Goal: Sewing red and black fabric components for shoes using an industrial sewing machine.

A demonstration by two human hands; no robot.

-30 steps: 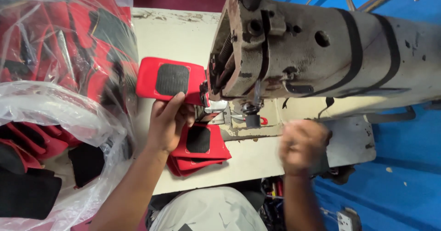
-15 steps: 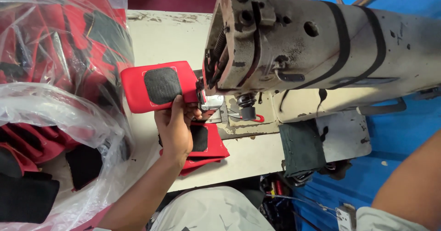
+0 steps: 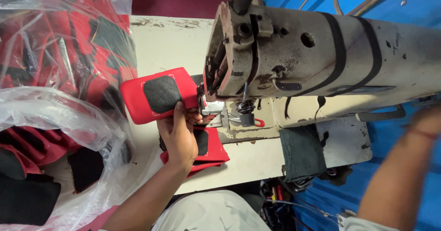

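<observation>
The left hand closes on the lower edge of a red rectangular fabric piece with a dark grey fuzzy square patch, fingertips pressed onto the patch side and the thumb tucked toward the needle area. The piece lies flat on the cream worn table top, its right end pushed under the presser foot of the grey, oil-stained industrial sewing machine, at about three o'clock from the hand's grip.

Under the wrist, at about five o'clock from the held piece, a small stack of similar red fabric pieces rests on the table, one dark patch partly showing beneath the palm.

At nine o'clock from the hand, a crumpled clear plastic bag of red and black fabric pieces is heaped on the table's left side; a second such bag with black pads sits at about eight o'clock.

At four o'clock from the machine head, a dark green cloth hangs over the table's near edge.

The right forearm is raised at the frame's lower right, blurred; the right hand itself is smeared at the frame edge, so its grip cannot be told. It is well apart from the fabric.
</observation>
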